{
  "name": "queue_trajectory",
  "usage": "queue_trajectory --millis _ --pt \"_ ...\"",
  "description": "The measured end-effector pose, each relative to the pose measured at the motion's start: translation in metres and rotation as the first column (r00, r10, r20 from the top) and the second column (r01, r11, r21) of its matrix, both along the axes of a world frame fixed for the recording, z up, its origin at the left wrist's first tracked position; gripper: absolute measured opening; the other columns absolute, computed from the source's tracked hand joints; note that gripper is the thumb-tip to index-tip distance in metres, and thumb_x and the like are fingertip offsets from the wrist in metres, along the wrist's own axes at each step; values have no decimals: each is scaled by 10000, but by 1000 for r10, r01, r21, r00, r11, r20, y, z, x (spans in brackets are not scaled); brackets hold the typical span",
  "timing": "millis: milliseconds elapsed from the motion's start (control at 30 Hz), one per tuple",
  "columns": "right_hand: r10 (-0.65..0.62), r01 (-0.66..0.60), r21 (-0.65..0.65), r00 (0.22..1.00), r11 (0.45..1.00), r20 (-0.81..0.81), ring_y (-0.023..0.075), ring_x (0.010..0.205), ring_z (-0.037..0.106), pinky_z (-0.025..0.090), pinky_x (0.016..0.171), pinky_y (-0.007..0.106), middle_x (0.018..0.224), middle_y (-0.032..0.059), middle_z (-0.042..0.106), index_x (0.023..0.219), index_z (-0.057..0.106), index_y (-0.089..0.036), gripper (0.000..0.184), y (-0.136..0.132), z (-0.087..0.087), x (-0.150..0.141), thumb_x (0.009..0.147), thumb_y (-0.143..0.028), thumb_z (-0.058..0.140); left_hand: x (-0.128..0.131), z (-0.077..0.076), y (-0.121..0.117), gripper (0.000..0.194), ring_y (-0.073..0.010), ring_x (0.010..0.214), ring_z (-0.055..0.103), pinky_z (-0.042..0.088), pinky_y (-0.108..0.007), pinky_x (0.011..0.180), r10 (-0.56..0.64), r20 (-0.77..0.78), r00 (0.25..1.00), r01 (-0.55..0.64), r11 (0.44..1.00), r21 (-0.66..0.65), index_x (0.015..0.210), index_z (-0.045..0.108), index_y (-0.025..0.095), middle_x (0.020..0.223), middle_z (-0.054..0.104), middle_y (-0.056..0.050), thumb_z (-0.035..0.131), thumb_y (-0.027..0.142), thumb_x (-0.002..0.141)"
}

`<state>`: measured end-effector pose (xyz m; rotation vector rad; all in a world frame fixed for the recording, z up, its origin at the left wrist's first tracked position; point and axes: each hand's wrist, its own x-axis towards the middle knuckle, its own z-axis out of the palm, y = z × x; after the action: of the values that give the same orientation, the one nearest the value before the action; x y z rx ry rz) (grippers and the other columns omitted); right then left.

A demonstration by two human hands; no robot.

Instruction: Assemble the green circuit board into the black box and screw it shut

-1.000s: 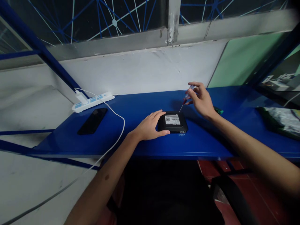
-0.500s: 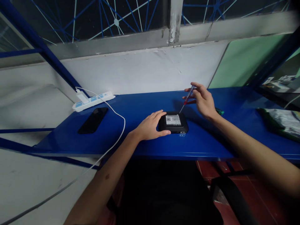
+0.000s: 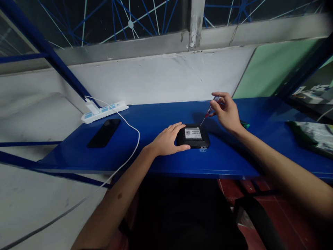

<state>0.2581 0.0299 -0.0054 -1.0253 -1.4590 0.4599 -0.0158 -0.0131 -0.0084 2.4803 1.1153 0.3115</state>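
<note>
A small black box-shaped device (image 3: 194, 141) with ports on its near edge lies on the blue table, a white printed label (image 3: 193, 133) facing up. My left hand (image 3: 168, 139) grips its left side, thumb along the near edge and fingers over the far left corner. In my right hand (image 3: 225, 111) is a screwdriver (image 3: 208, 112) with a clear handle and a red collar. The screwdriver slants down to the left, its thin tip at the device's far right edge. Whether the tip sits in a screw is too small to tell.
To the left lie a black phone (image 3: 104, 133) and a white power strip (image 3: 105, 111) with a plugged-in charger. A white cable (image 3: 138, 135) runs across the table and over its front edge. A green item (image 3: 244, 124) lies behind my right wrist; a plastic bag (image 3: 313, 135) is far right.
The fingers of my right hand have curled closer round the screwdriver's handle. My left hand and the device keep their places; the whole view has shifted very slightly.
</note>
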Motion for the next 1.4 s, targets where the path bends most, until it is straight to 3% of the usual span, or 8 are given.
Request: queue_trajectory --millis 233,500,700,867,1033,1133,1300,1400 --pt "51 -58 -63 993 996 -102 251 863 742 675 664 454 1124 75 697 1235 598 -337 375 1 -2 0 927 -550 576 -1 0 0 943 -400 1506 296 286 -597 1209 -4 11 1000 4 1000 4 1558 293 192 1649 292 -165 577 730 837" --pt "-47 46 27 998 999 33 185 705 646 660 582 369 845 28 588 1235 620 -330 423 5 -3 4 875 -547 664 -1 -2 1 942 -406 1510 289 281 -603 1206 1 12 1000 -1 1000 1 1562 286 209 1653 283 -158 583 724 830" --pt "-14 14 -18 1000 1000 -11 196 736 694 653 586 391 990 51 639 1218 623 -321 385 5 -4 2 914 -556 604 0 3 -2 955 -383 1513 289 270 -543 1228 6 -14 1000 -6 1000 -5 1562 281 173 1654 282 -161 563 736 843" --pt "33 -36 -46 997 998 -69 232 817 740 663 631 431 1164 80 688 1284 594 -336 398 3 -4 2 950 -543 532 0 3 -2 955 -399 1501 304 293 -568 1208 1 -13 1000 -1 1000 -7 1564 280 176 1650 288 -165 559 736 842" --pt "25 -29 -46 996 999 -84 224 842 750 675 655 409 1186 78 700 1309 595 -313 397 4 -5 2 961 -489 520 0 1 -1 960 -408 1506 288 296 -583 1201 9 -12 1000 -9 1000 -7 1568 271 188 1654 280 -159 562 740 839" --pt "-3 1 -38 999 999 -54 216 814 750 671 640 391 1131 79 702 1316 587 -292 402 5 -5 3 950 -455 557 0 1 -1 959 -411 1505 290 295 -582 1204 2 -12 1000 -2 1000 -7 1564 279 179 1655 276 -162 561 742 842" --pt "-117 117 -4 993 993 15 186 655 685 641 539 360 821 24 618 1210 641 -297 400 6 -4 5 858 -475 706 -1 1 -1 960 -413 1508 284 287 -597 1205 -2 -5 1000 2 1000 -12 1569 277 185 1658 270 -163 568 738 841" --pt "-118 118 -5 993 993 11 191 672 687 643 542 366 823 32 628 1154 665 -302 347 6 -4 5 879 -514 671 -1 0 -1 956 -410 1506 289 292 -598 1204 -3 0 1000 3 1000 -5 1569 280 188 1655 278 -159 569 737 842"
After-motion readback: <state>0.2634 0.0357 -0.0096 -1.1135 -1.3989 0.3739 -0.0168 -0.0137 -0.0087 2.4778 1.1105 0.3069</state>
